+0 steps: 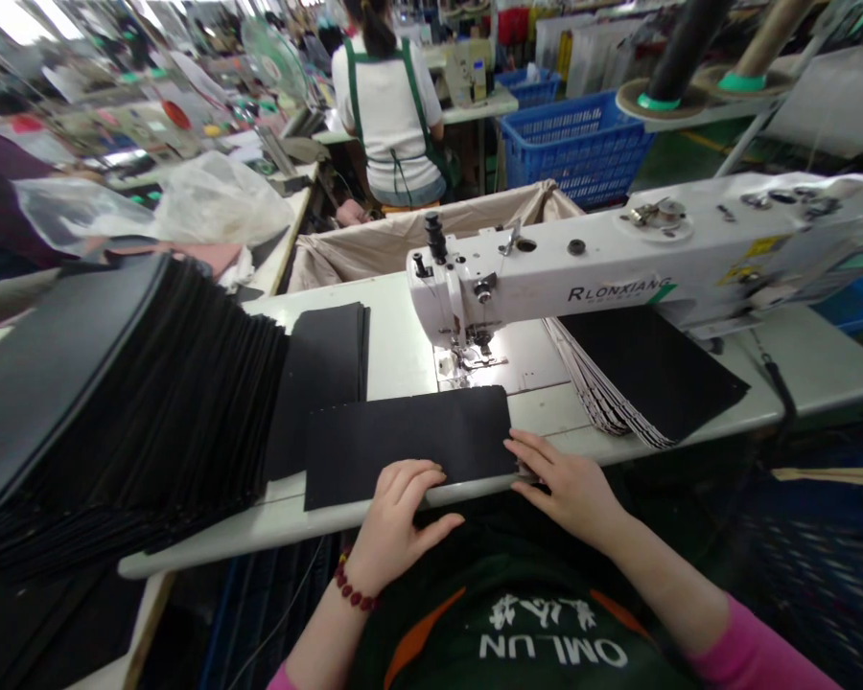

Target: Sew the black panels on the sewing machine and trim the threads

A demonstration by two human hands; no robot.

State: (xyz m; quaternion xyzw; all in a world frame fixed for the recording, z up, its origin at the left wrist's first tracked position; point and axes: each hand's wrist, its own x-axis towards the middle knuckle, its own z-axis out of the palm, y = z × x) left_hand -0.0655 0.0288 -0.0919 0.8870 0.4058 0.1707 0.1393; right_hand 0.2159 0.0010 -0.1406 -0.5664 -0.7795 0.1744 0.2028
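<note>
A flat black panel (403, 436) lies on the pale sewing table (395, 335), its far edge just in front of the lit needle area of a white sewing machine (582, 254). The fingertips of my left hand (407, 513) rest on the panel's near edge, with the thumb apart. At the panel's right end, my right hand (561, 479) touches the corner and table edge, fingers spread; a small object beneath its fingers is too hidden to make out. Behind the panel's left part lie a few more black panels (327, 355).
A tall stack of black pieces (187, 383) fills the left. Light-edged black pieces (647, 369) lie under the machine arm. Beyond the table are a beige cloth-lined bin (352, 254), a blue basket (575, 144) and a seated person (392, 115) facing away. Thread cones stand upper right.
</note>
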